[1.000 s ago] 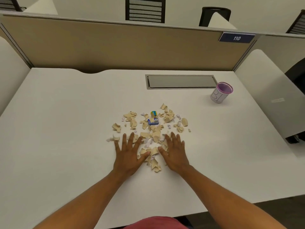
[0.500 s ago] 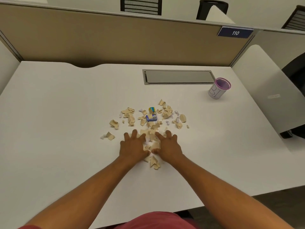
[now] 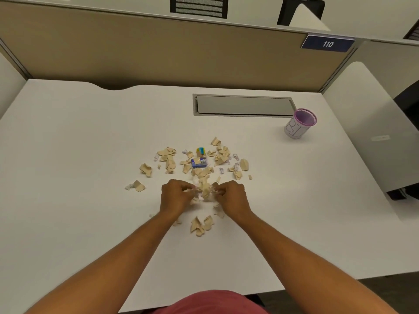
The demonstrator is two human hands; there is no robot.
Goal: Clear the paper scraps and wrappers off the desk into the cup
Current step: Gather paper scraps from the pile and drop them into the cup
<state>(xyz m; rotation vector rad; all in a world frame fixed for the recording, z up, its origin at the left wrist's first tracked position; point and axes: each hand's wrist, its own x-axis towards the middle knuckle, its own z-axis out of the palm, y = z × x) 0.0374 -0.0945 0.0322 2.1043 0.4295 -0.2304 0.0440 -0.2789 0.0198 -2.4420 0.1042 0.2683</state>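
White desk point(image 3: 68, 177): both hands' curled fingers point(image 3: 181, 189) pinch paper scraps point(image 3: 205, 189) between them.

White desk point(image 3: 68, 155) backed by a tan partition point(image 3: 158, 48) bearing a blue "110" sign point(image 3: 327, 43)

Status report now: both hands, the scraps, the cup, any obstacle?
Left hand and right hand shut on paper scraps, low over desk. Most scraps loose. Cup upright, far right. Path clear.
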